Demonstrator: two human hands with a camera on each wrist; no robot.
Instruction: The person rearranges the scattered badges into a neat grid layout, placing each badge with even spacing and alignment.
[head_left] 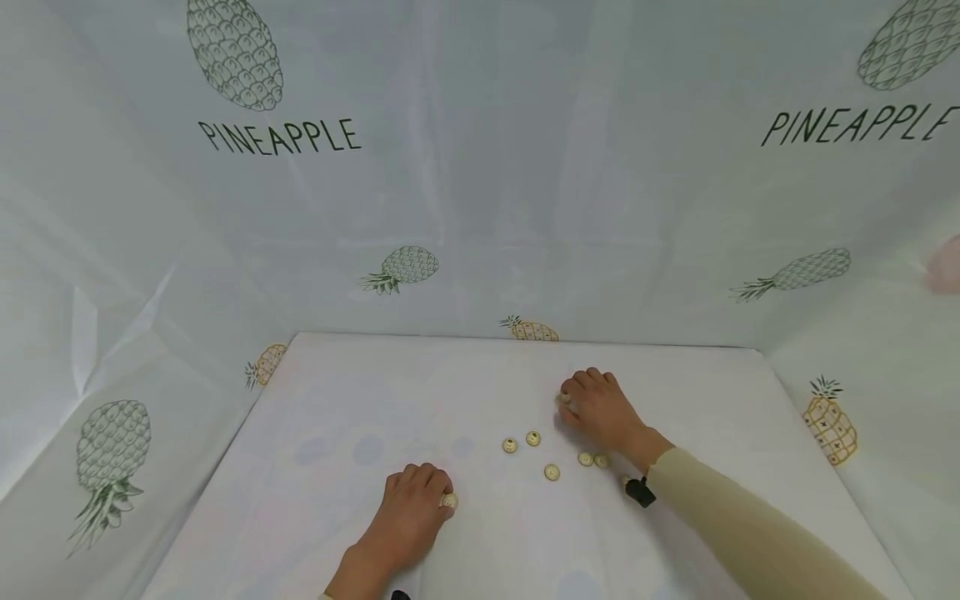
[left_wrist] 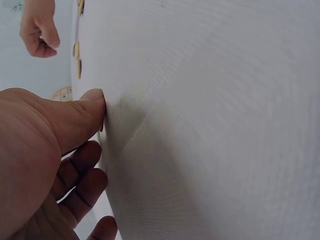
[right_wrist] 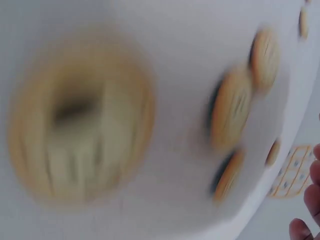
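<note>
Between the thumb and fingers of my left hand [head_left: 408, 512] is a small round wood-coloured disc [head_left: 449, 501], low over the white table. The left wrist view shows that hand [left_wrist: 45, 140] close up, with the disc mostly hidden. Farther back, my right hand [head_left: 603, 412] pinches another pale disc [head_left: 566, 399] at its fingertips. Several similar discs lie flat between the hands, among them one disc [head_left: 510, 446] at the left and another [head_left: 552, 472] nearer the front. Dark marks show on a big blurred disc [right_wrist: 80, 120] in the right wrist view, and two discs touch each other there.
A white cloth covers the table [head_left: 337, 392]. Pale curtains [head_left: 480, 192] printed with pineapples rise at the back and both sides. A black wrist strap piece [head_left: 640, 492] hangs by the right sleeve [head_left: 742, 517], close to a partly hidden disc.
</note>
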